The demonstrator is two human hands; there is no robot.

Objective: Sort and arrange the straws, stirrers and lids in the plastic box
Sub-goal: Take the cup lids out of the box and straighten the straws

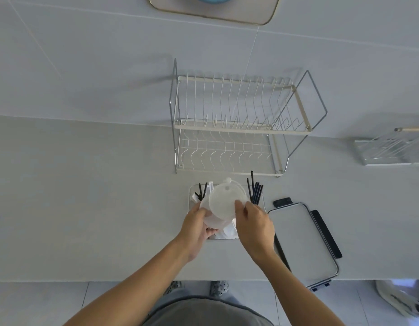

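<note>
A clear plastic box [192, 192] stands on the white counter in front of me. Black straws [255, 192] lean bundled at its far right corner, and a few black stirrers [202, 191] lean at its far left beside white wrapped pieces. My left hand [196, 225] grips a stack of translucent white lids [212, 221] over the box. My right hand [253, 223] pinches the edge of a round white lid [221, 203], tilted upward above that stack. Much of the box's inside is hidden by hands and lids.
The box's lid with dark clips [302, 241] lies to the right, reaching the counter's front edge. A two-tier wire dish rack [234, 128] stands just behind the box. Another metal rack [392, 149] sits at the far right. Bare counter spreads to the left.
</note>
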